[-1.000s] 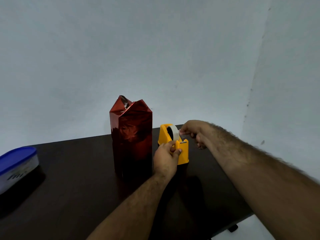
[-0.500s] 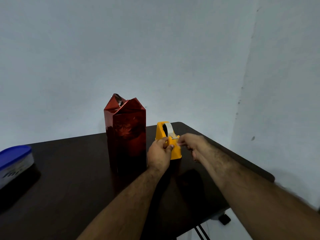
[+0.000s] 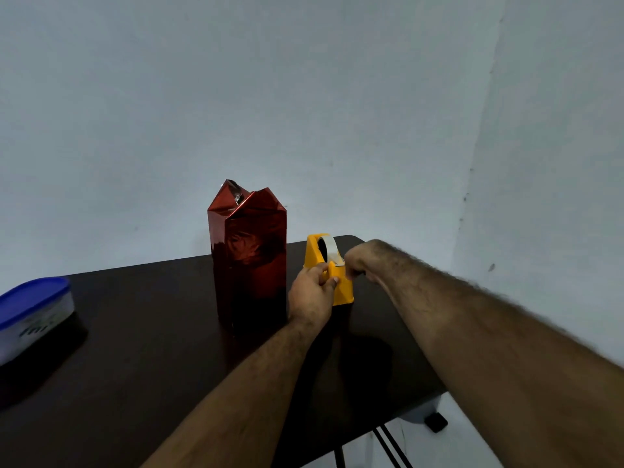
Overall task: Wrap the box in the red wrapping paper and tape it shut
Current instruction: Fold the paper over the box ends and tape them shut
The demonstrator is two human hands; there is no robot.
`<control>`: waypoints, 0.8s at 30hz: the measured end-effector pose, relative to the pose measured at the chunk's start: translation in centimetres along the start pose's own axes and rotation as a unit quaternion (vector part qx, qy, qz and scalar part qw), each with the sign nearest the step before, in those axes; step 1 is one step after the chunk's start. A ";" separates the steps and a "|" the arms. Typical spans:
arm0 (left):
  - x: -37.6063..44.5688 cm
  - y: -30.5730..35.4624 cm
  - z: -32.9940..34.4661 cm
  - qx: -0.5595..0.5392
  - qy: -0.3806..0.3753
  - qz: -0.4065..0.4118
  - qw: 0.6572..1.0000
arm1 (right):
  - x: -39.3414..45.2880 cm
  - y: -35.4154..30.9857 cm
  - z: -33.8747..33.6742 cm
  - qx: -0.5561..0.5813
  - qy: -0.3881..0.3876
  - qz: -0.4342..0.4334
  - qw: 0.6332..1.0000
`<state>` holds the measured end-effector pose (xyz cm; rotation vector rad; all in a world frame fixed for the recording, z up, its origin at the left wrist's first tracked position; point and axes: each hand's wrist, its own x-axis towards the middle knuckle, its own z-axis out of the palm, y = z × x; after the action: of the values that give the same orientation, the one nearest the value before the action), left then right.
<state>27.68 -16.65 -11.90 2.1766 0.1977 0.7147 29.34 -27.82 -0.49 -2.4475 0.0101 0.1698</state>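
A tall box wrapped in shiny red paper (image 3: 249,255) stands upright on the dark table (image 3: 141,332), its top flaps sticking up unfolded. Just right of it sits a yellow tape dispenser (image 3: 324,265) with a white roll. My left hand (image 3: 312,295) grips the dispenser's front end, thumb and fingers curled round it. My right hand (image 3: 359,261) is at the cutter end, fingers curled and pinching the tape end (image 3: 339,261). The tape strip itself is barely visible between the fingers.
A white container with a blue lid (image 3: 32,315) lies at the table's left edge. The table's right corner ends close behind the dispenser, with metal legs (image 3: 388,444) below. Pale walls rise behind and to the right.
The camera has shifted slightly. My right hand moved from above the roll down to the cutter end. My left hand has stayed on the dispenser's front.
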 end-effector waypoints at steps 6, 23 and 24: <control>-0.2 0.1 -0.3 -0.020 0.005 -0.001 1.000 | -0.7 0.9 0.0 0.047 0.003 -0.006 0.999; -2.2 8.5 -13.3 -0.422 0.199 -0.042 0.883 | -6.7 -7.7 -1.2 0.451 -0.121 -0.135 0.874; -2.3 8.5 -14.0 -0.416 0.196 -0.039 0.887 | -6.9 -8.1 -1.3 0.452 -0.120 -0.143 0.872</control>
<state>17.22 -13.77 0.56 1.1902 0.1439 0.9684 23.04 -22.64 6.46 -1.4535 -0.3140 0.2636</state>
